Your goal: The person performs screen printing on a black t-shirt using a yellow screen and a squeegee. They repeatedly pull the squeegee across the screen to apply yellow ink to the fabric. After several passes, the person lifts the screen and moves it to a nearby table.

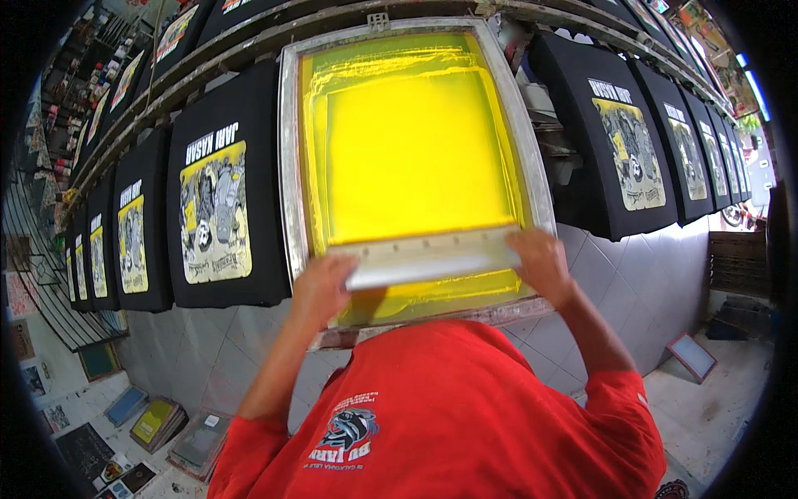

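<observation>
Pale grey square tiles (pixel 619 279) run across my view, their joints bending toward the rim of my lens. Over on the left I have a dark slatted rack (pixel 51 266) and, higher up, a crowded row of small containers (pixel 75 125), too blurred for me to sort. Framed panels (pixel 158 422) lie stacked low on that side. To my right a brown slatted crate (pixel 744 266) stands near a red-edged panel (pixel 692 358) propped at a tilt. Daylight floods in through an opening (pixel 761 179) beyond, where I make out a wheel (pixel 733 215); above it glows a bluish-white strip (pixel 752 83).
</observation>
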The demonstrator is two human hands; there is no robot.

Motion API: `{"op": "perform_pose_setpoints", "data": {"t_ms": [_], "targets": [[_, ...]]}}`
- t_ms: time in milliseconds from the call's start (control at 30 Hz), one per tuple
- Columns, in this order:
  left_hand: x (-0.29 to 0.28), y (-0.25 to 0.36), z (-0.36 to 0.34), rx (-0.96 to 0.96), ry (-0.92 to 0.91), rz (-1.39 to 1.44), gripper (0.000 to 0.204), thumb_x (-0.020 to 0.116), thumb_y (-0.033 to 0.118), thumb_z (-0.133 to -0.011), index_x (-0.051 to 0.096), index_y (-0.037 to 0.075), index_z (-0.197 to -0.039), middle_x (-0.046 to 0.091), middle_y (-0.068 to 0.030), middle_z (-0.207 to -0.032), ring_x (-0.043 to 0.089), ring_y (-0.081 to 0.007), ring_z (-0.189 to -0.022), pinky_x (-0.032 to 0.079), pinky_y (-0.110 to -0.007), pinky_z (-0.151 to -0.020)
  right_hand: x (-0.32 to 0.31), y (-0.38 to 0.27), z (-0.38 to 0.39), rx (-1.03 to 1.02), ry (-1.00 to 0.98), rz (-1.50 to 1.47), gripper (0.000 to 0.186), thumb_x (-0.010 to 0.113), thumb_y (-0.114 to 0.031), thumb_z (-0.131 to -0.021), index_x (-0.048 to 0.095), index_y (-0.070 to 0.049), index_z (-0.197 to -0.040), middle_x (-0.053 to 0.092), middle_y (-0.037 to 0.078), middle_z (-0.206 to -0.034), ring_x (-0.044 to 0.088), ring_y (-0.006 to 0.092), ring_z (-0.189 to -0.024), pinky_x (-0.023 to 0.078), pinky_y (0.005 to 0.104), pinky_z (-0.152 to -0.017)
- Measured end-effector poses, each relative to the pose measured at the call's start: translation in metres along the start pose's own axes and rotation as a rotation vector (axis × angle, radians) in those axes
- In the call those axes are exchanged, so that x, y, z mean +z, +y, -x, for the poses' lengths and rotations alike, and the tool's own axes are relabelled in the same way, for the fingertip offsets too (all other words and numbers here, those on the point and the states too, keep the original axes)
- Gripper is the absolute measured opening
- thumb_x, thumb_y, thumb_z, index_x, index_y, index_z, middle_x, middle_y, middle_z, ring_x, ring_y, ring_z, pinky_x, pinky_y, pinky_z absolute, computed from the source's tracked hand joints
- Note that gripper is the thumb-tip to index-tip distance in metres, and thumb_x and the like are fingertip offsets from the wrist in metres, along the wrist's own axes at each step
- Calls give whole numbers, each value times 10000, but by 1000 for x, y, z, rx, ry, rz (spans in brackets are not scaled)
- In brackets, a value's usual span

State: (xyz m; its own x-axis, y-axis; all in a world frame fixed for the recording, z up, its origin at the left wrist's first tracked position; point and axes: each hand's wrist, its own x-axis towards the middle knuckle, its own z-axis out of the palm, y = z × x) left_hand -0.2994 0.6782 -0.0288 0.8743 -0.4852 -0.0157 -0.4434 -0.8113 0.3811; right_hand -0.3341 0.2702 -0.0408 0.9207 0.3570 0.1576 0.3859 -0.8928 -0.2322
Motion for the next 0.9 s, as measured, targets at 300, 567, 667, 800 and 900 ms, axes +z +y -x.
{"op": "perform_pose_setpoints", "data": {"t_ms": [300,567,667,800,900], "targets": [[-47,-4,-7,-33,-85,119,312,747,159,-750,709,126,-1058,702,-106,-967,675,-301,-881,547,-382,-769,-34,3,-42,15,-95,-197,264,708,-188,-715,702,-99,-964,691,114,-858,674,302,-797,534,419,-733],[-78,-101,-231,22,154,79,313,720,133,-801,688,58,-1103,699,-175,-983,687,-309,-881,527,-361,-757,-10,97,-268,89,31,82,274,740,-290,-735,711,-154,-971,700,134,-886,671,331,-874,524,440,-772],[-41,-136,-253,28,281,111,316,692,114,-791,686,78,-1105,691,-149,-1036,648,-350,-935,522,-410,-819,16,104,-286,100,104,7,338,742,-210,-754,708,-119,-1078,703,139,-1041,667,290,-971,518,398,-873],[0,-123,-211,172,343,-45,363,680,61,-734,691,77,-1096,685,-147,-1052,627,-354,-979,510,-420,-851,72,122,-213,15,213,53,353,740,-157,-737,683,-118,-1083,679,83,-1108,642,274,-1028,507,408,-890],[-22,-85,-144,147,202,-2,322,681,85,-753,699,86,-1074,691,-137,-1012,637,-345,-957,512,-419,-838,24,70,-159,52,-7,52,358,753,-168,-732,685,-115,-1080,690,85,-1071,655,268,-997,517,397,-872]]}}
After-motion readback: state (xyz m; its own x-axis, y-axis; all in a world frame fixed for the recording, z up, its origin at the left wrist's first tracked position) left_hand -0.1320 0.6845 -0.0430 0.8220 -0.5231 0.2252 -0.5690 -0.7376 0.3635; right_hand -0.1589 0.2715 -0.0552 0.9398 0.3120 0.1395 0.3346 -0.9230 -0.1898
